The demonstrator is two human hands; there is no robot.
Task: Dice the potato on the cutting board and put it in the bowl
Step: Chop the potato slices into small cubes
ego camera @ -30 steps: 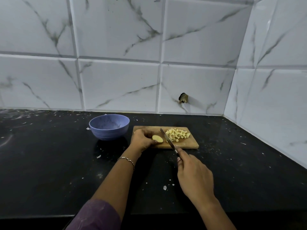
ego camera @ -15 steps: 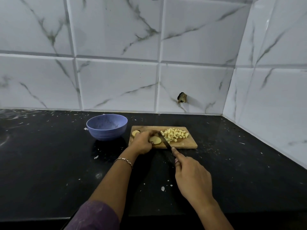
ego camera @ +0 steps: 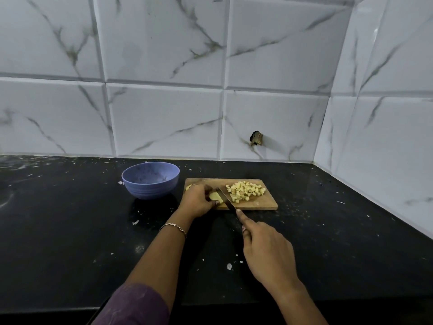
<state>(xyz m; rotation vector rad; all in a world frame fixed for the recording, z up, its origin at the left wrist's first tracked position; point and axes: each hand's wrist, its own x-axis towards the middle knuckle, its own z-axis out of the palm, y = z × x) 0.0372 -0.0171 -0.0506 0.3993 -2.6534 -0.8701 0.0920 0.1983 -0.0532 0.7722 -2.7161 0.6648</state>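
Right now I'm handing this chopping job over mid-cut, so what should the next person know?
Left hand holds a potato piece on the cutting board. Right hand grips the knife, blade beside that piece.
Done: a pile of dice lies on the board's right half.
Left: dice the held piece and another piece behind the left hand, then move all dice into the blue bowl, which shows no potato.
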